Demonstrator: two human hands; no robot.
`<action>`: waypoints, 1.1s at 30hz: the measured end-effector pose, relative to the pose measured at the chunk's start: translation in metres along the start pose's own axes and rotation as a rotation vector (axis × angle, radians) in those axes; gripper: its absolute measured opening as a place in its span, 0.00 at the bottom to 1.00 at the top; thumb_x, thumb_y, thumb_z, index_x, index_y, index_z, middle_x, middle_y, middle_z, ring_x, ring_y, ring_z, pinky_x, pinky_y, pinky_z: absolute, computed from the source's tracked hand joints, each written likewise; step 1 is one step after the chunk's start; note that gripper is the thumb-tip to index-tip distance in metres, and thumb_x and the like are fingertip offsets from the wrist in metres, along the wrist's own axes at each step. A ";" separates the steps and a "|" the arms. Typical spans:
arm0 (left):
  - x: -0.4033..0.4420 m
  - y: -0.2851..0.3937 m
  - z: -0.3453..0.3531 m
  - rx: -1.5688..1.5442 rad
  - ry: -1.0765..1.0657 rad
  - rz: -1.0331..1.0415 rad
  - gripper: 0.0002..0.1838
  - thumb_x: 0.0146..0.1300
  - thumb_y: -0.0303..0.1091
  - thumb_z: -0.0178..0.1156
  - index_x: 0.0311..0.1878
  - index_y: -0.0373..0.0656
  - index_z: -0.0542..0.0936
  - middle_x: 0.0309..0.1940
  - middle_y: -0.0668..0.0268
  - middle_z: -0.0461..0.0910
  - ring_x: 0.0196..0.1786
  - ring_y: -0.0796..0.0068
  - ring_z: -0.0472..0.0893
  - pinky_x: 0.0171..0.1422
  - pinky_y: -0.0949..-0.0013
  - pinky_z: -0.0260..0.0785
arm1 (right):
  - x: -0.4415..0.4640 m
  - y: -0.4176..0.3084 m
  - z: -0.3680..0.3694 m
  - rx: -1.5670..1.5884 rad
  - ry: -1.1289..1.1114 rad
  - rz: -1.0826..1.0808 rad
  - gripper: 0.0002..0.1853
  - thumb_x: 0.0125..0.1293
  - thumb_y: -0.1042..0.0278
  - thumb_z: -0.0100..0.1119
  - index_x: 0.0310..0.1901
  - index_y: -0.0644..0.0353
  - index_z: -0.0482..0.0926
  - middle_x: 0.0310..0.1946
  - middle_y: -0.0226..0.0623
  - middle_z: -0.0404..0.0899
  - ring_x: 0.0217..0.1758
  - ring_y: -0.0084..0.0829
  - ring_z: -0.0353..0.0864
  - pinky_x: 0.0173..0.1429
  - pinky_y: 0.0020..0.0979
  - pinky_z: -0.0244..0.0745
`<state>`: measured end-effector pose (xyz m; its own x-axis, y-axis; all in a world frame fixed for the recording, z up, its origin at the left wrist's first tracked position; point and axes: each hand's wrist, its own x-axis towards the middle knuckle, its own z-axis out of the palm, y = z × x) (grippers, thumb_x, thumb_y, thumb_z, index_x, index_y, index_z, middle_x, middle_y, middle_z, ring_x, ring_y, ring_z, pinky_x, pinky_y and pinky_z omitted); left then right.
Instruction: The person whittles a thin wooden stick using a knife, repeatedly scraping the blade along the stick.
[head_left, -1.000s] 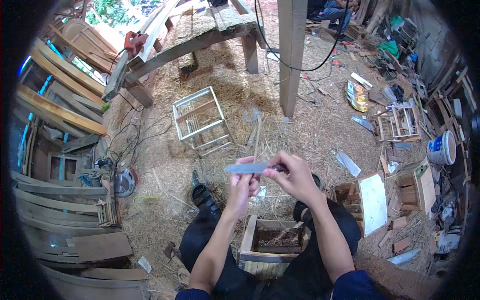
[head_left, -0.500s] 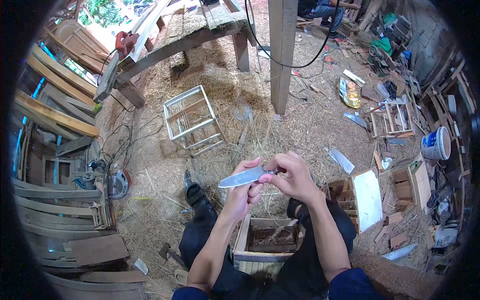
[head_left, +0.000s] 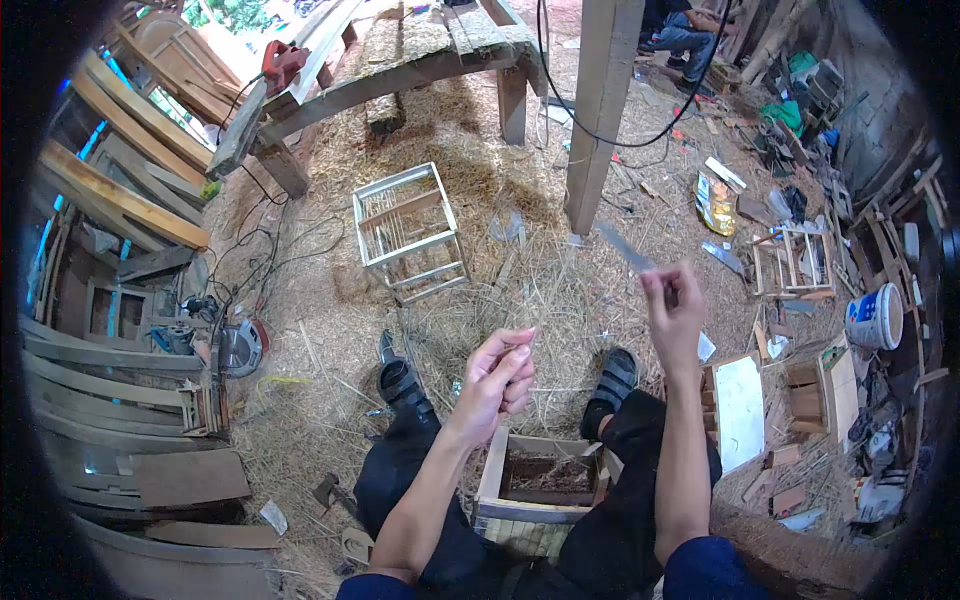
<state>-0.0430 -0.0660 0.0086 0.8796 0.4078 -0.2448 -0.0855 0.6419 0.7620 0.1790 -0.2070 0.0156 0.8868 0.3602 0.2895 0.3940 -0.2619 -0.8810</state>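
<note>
My right hand (head_left: 676,315) is raised to the right, closed around the handle of a knife (head_left: 624,248). The blade points up and to the left, slightly smeared by motion. My left hand (head_left: 497,380) is in front of me with thumb and fingers pinched together; anything between the tips is too small to make out. Below it, between my legs, stands a small wooden box frame (head_left: 552,514) with shavings inside. My two hands are well apart.
A white-edged wooden frame (head_left: 365,222) lies on the shaving-covered floor ahead, near a workbench (head_left: 400,95) and a post (head_left: 602,130). A circular saw (head_left: 243,348) rests at left. At right are a bucket (head_left: 873,315) and a white-topped box (head_left: 740,412). Another person (head_left: 690,45) sits far off.
My right hand has swung right and up with the knife, away from my left hand. My left hand stays near its place, its fingers now pinched. The view has shifted slightly.
</note>
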 end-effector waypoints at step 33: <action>0.020 -0.006 0.014 -0.056 0.111 -0.014 0.20 0.78 0.29 0.51 0.70 0.49 0.73 0.28 0.77 0.70 0.19 0.91 0.56 0.20 0.80 0.45 | -0.057 -0.030 0.046 0.253 -0.552 -0.244 0.12 0.66 0.64 0.71 0.38 0.64 0.80 0.33 0.40 0.81 0.37 0.37 0.86 0.41 0.34 0.80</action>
<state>-0.0183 -0.0705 0.0074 0.8240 0.4657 -0.3228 -0.1020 0.6823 0.7239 0.1056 -0.1781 0.0082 0.4983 0.8068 0.3175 0.4395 0.0806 -0.8946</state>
